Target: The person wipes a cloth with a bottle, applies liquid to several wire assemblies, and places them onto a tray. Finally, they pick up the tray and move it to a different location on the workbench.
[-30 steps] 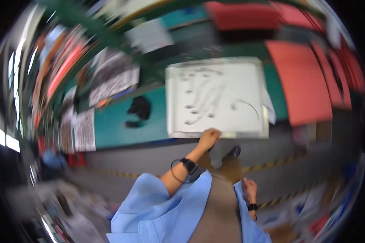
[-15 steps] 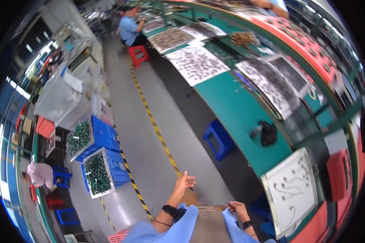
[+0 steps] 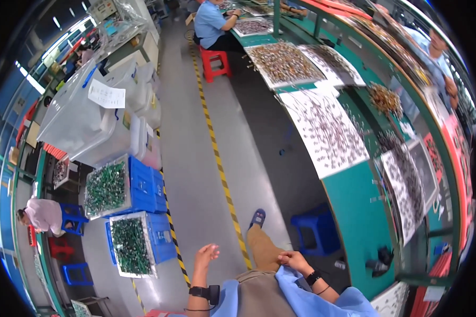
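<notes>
My left hand (image 3: 207,255) is raised over the aisle floor with its fingers loosely bent and nothing held in it. A black band sits on that wrist. My right hand (image 3: 295,260) is by my thigh, near the front edge of my blue jacket (image 3: 288,285). Its thumb and fingers are pressed together, and what they hold, if anything, is too small to make out. Below it, my leg in brown trousers (image 3: 264,247) steps forward, with a dark sandal (image 3: 257,217) on the foot.
A long green workbench (image 3: 349,211) runs along the right, bearing white sheets (image 3: 322,158) of small parts. A blue stool (image 3: 316,232) and a red stool (image 3: 214,64) stand beside it. Blue crates (image 3: 161,240) and clear bins (image 3: 106,132) line the left. People sit at both sides.
The view has moved forward along the aisle and turned right to left, so the crates and bench appear nearer. My left hand's spread fingers have curled; my right hand has come in toward my thigh.
</notes>
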Tool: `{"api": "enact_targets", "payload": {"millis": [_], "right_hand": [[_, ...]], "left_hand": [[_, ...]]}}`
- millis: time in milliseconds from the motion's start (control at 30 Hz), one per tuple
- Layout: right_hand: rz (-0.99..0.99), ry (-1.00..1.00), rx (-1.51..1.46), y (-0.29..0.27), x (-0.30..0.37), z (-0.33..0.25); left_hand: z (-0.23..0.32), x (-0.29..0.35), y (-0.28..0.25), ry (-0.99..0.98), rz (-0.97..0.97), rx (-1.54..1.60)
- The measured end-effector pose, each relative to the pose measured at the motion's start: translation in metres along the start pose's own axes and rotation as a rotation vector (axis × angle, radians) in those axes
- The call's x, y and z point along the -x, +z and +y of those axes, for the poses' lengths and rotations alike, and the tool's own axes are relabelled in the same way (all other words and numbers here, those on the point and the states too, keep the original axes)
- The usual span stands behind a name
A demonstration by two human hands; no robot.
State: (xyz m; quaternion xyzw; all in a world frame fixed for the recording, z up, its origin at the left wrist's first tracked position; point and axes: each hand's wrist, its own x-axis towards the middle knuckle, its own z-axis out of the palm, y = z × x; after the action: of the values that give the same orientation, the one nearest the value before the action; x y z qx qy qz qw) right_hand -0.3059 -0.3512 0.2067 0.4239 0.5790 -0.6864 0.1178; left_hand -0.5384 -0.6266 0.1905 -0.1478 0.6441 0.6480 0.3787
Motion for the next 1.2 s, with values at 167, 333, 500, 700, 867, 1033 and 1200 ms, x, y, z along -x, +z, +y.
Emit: {"api": "enact_targets", "payload": {"millis": [167,333,500,700,867,1033,1200], "right_hand": [[-0.073,-0.028,0.046,-0.013,-0.173,-0.201],[0.017,-0.133,0.074,-0.038,-0.309,-0.371],[0.138,-0.084,-0.081,-0.074,-0.461,-0.474],[0.429,0.079,-0.315,-0.114,-0.591,-0.544],[0.676,0.211,-0.645,-0.114,-0.673,-0.656],[0.767,0.062,-0.06,-0.15,-0.791,-0.685],[0.806,0.159,-0.487,-0.19,-0.875,-0.805]], "left_hand": [[0.133,-0.129,0.025,-0.009,0.107,0.149],[0.279,-0.276,0.037,0.017,0.205,0.2],[0.44,-0.471,0.095,-0.023,0.139,0.167],[0.664,-0.719,0.239,0.039,-0.069,-0.04],[0.869,-0.868,0.438,0.217,-0.266,-0.424],[0.967,-0.996,0.6,0.254,-0.39,-0.516],[1.041,-1.105,0.732,0.264,-0.478,-0.63]]}}
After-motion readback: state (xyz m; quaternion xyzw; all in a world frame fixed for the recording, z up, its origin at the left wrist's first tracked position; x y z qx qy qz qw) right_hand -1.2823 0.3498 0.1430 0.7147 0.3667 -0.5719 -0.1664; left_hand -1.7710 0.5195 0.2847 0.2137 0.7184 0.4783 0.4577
